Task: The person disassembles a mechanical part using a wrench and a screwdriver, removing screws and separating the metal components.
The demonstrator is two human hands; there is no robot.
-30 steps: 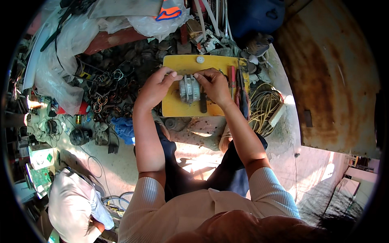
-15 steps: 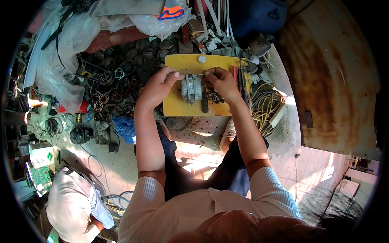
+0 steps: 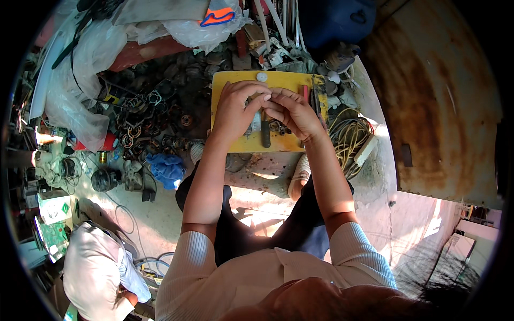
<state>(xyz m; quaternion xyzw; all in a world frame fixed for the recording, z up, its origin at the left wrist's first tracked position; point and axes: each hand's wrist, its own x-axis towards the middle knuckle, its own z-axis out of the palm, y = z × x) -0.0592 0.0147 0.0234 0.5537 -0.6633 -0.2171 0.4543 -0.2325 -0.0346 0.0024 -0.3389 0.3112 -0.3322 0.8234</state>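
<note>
A yellow board (image 3: 284, 80) lies on the ground ahead of me. On it stands a small grey metal motor part (image 3: 256, 124), mostly hidden under my hands. My left hand (image 3: 235, 107) wraps over its left side and top. My right hand (image 3: 292, 112) meets the left one above the part, fingertips pinched together on something small that I cannot make out. A dark-handled tool (image 3: 265, 135) lies on the board just below the hands. A white round cap (image 3: 262, 77) sits at the board's far edge, and a red-handled tool (image 3: 305, 92) lies at its right.
A heap of dark metal scrap parts (image 3: 150, 120) covers the ground to the left, with a blue rag (image 3: 167, 169) near my knee. Coiled yellowish cable (image 3: 350, 136) lies right of the board. A rusty metal sheet (image 3: 433, 96) stands to the right. Another person (image 3: 96, 267) crouches at lower left.
Both hands have closed in over the motor part and moved up slightly; the fingertips now meet above it, hiding most of it.
</note>
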